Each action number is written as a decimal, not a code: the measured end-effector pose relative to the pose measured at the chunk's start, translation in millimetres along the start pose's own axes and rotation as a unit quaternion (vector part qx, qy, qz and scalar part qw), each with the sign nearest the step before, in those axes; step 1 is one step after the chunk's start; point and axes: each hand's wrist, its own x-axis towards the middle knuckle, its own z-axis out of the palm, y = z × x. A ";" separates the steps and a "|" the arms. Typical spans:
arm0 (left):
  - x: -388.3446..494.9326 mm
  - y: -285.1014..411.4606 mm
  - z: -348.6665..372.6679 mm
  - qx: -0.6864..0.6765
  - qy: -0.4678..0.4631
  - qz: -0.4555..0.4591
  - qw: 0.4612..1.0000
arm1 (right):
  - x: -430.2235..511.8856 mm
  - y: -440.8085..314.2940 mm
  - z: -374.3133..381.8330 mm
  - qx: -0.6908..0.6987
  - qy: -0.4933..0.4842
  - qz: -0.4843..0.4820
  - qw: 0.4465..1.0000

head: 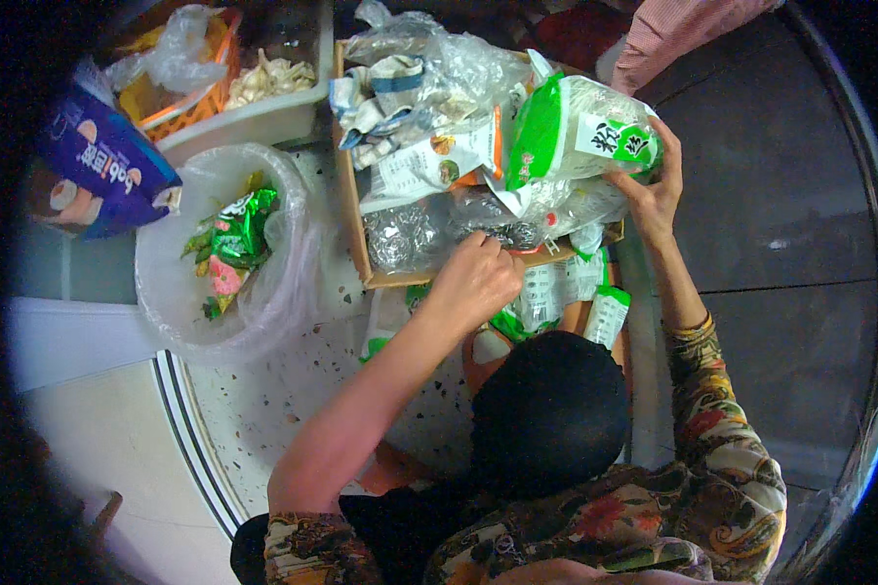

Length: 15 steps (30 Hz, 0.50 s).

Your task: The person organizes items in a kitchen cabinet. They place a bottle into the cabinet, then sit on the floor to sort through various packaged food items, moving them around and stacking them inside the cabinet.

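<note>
A cardboard box (350, 212) full of packaged goods sits on the floor before me. At its right side my right hand (657, 183) grips the end of a clear-and-green plastic bag of glass noodles (574, 142), which lies tilted over the other packs. My left hand (481, 274) is at the box's near edge, fingers curled down against a clear plastic-wrapped pack (511, 234). Its fingertips are hidden, so I cannot tell what they hold. A white-and-orange food packet (439, 162) lies left of the noodles, beside crumpled clear packaging (402, 232).
Blue-and-white cloth (380, 95) and clear plastic bags (468, 69) fill the box's far part. More green-and-white packets (545, 292) lie below it. Left stand a lined bin (154, 292) with waste, a purple bag (110, 164) and a tub with garlic (271, 79). A pink checked sleeve (677, 36) is at top right.
</note>
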 end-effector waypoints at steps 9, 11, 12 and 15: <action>-0.3 1.1 -2.6 0.007 0.002 -0.002 1.000 | 4.7 -21.9 -6.7 0.050 -0.026 0.106 0.993; 0.3 2.6 -4.3 0.020 0.006 -0.001 1.000 | 5.6 -23.7 -9.4 0.073 -0.003 0.108 0.991; 0.5 2.9 -5.3 0.027 0.007 -0.001 1.000 | 5.9 -23.8 -9.8 0.088 0.017 0.100 0.991; 3.9 4.5 -9.0 0.005 0.014 -0.005 1.000 | 6.9 -22.4 -11.7 0.095 0.051 0.088 0.990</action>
